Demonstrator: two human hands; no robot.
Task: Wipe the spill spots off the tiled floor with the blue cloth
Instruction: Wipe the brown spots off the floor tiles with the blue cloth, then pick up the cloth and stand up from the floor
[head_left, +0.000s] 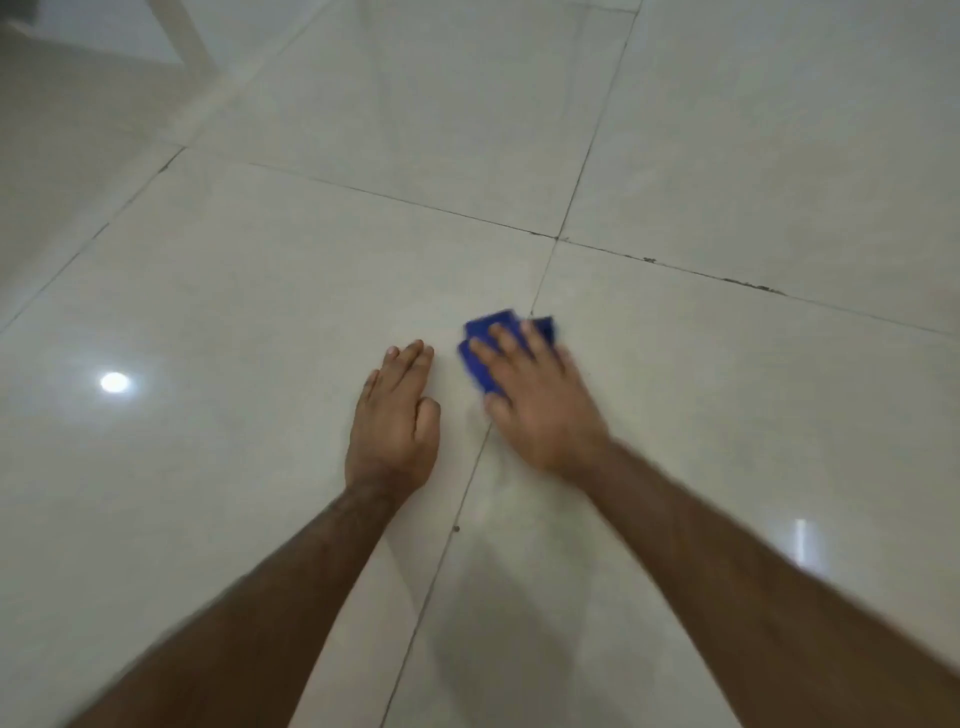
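A: Two hands on the floor (260, 270) — why?
B: Right hand (530, 400), fingers spread, presses the cloth (480, 358) across a grout line; left hand (397, 421) lies flat, likely bracing.

Our right hand (535, 400) is motion-blurred and covers most of the blue cloth (480, 338). We cannot make out spill spots. Far left, a pale furniture leg (187, 36) is cut off by the frame's edge.

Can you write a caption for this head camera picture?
Right hand presses blue cloth on tiled floor; left hand rests flat.
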